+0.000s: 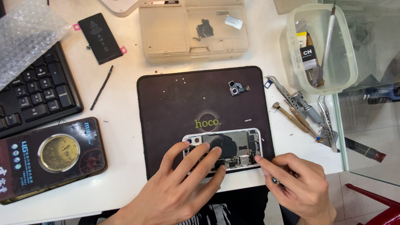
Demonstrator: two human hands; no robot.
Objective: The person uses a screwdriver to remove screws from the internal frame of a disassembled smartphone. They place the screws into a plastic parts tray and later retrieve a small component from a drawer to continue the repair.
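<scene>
I see my left hand (183,183) lying fingers spread on the opened phone (227,149) at the near edge of the dark mat (175,104). My right hand (298,183) pinches a small tool (276,180) beside the phone's right end. A dark rectangular package (48,158) with a round gold window lies at left, a black battery (100,37) with pink tabs above

Left hand (183,189) hides phone's (237,143) near-left corner; keyboard (37,91) cut off.
</scene>
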